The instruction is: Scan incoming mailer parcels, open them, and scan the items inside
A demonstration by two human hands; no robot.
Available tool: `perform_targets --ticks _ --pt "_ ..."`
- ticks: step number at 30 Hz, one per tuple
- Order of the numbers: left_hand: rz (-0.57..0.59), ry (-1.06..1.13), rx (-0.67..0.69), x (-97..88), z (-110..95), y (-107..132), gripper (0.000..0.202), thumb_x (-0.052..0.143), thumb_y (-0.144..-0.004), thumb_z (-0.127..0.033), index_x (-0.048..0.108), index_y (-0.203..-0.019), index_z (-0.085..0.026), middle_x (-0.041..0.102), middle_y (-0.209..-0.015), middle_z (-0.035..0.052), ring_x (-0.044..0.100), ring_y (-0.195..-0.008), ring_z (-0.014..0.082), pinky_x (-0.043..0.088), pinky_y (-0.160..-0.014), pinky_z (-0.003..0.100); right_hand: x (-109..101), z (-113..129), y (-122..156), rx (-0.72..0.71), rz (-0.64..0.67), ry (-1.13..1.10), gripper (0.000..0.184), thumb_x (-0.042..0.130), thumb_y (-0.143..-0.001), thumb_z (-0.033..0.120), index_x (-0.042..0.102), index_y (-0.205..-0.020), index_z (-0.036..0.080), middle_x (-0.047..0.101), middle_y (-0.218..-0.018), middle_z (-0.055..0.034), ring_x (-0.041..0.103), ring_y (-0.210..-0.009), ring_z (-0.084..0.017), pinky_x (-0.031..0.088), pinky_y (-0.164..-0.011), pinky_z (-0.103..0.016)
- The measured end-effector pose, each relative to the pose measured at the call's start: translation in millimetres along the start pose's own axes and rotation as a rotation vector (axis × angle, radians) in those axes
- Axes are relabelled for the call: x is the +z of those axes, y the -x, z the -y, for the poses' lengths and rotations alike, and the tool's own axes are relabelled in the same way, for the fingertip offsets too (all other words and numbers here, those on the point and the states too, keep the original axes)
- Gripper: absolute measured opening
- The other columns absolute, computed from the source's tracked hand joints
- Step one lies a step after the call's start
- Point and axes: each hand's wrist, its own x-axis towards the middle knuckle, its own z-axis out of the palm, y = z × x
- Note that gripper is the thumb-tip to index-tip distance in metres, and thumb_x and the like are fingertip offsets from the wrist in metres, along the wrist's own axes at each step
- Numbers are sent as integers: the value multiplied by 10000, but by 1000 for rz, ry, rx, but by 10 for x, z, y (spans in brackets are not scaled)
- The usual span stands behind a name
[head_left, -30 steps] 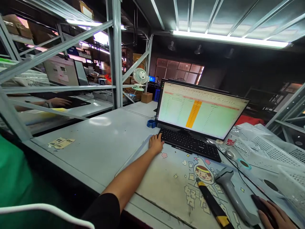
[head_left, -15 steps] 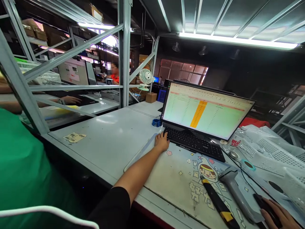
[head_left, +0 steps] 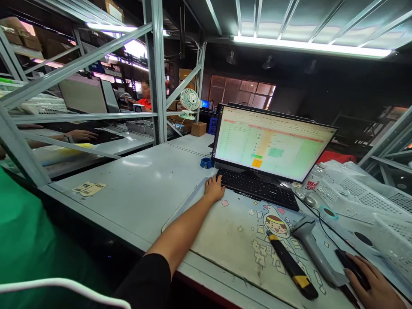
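My left hand (head_left: pixel 214 189) rests at the left end of the black keyboard (head_left: pixel 257 189), its fingers spread over the keys. Behind the keyboard stands a monitor (head_left: pixel 273 146) with a spreadsheet on its screen. At the lower right, my right hand (head_left: pixel 373 281) is wrapped over a black computer mouse (head_left: pixel 353 268). Left of the mouse lies a grey barcode scanner (head_left: pixel 317 251), and beside it a black and yellow utility knife (head_left: pixel 291 265). All of these but the monitor are on or by a pale desk mat (head_left: pixel 225 240) with a cartoon print.
A blue tape roll (head_left: pixel 206 163) sits left of the monitor. White perforated baskets (head_left: pixel 363 199) and plastic wrap crowd the right side. Paper tags (head_left: pixel 89 189) lie on the left of the table. Beyond the metal rack post (head_left: pixel 158 77), another person's hand (head_left: pixel 82 135) rests at a neighbouring desk.
The view has shifted slightly, so the scene sits further left. On the screen, the long orange column has given way to a paler sheet with green and orange blocks. Both hands stay in place.
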Motion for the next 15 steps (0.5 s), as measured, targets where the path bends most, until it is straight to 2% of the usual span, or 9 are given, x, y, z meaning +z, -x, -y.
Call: perform_targets --ticks 3,5,6,8,10,12,13,15 --pt "-51 57 -4 -45 -36 18 699 601 -993 -339 450 -1644 -130 374 -1706 211 339 -1569 442 249 -1304 588 -35 100 11 -6 2 5 694 480 -923 754 736 -1316 243 677 -1391 -124 717 -1198 -394 634 -926 -561" --pt "-110 114 13 -145 -139 31 616 573 -988 -290 525 -1570 -92 418 -1667 226 325 -1563 457 244 -1298 621 -57 164 19 -18 13 7 689 461 -949 728 715 -1348 226 659 -1416 -127 692 -1254 -376 604 -1017 -548" --pt "-134 147 40 -230 -229 54 559 542 -993 -266 567 -1521 -86 455 -1635 223 345 -1551 440 260 -1296 614 -69 195 21 -15 25 12 680 456 -960 712 705 -1363 224 650 -1427 -126 688 -1263 -365 593 -1040 -537" --pt "-142 234 158 -481 -482 182 460 463 -1002 -245 645 -1406 -122 573 -1523 179 477 -1466 343 364 -1270 520 -101 260 21 -4 39 20 669 446 -970 683 692 -1379 215 636 -1444 -131 684 -1268 -348 577 -1073 -512" --pt "-70 412 385 -816 -782 478 396 420 -999 -293 703 -1255 -189 690 -1340 107 624 -1290 237 490 -1173 391 -143 331 19 2 36 25 663 441 -968 654 686 -1379 196 631 -1449 -142 679 -1275 -339 558 -1106 -488" --pt "111 860 726 -1167 -1032 947 389 494 -961 -473 737 -1053 -183 710 -1239 135 657 -1235 297 533 -1127 452 -191 406 20 5 33 26 646 442 -970 614 675 -1383 176 625 -1454 -151 664 -1298 -336 533 -1140 -466" --pt "226 990 797 -1320 -1112 1222 436 516 -943 -569 746 -978 -201 709 -1237 133 659 -1233 332 549 -1102 489 -214 441 22 8 42 27 631 448 -975 590 664 -1394 171 620 -1460 -153 657 -1308 -335 524 -1149 -459" --pt "381 1002 802 -1533 -1165 1771 596 515 -875 -793 763 -845 -252 716 -1152 144 662 -1223 395 582 -1017 534 -254 501 28 20 63 29 592 461 -985 540 643 -1416 177 609 -1476 -155 645 -1315 -337 517 -1151 -457"
